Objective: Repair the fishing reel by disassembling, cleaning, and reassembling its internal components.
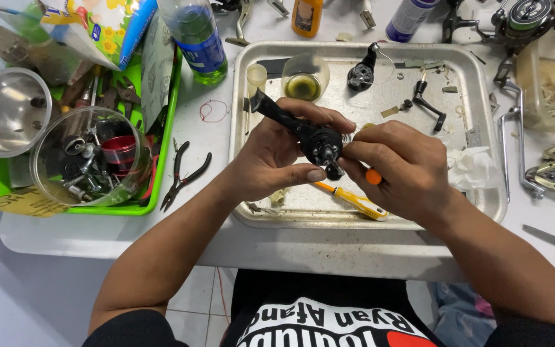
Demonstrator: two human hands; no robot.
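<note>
Both hands meet over the metal tray [483, 128]: the left hand [271, 154] has its fingers wrapped around a black reel body [309, 135], while the right hand [399, 167] pinches a small part at its end. Beneath lies a yellow screwdriver [354, 201]; pliers [184, 172] rest on the desk [97, 238].

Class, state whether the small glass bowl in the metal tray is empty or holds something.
Holds something: the glass bowl stands upright in the tray, with yellow-green liquid pooled at its bottom.

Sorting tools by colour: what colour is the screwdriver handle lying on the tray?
Yellow with an orange end, on the screwdriver under the right hand; head view.
</note>
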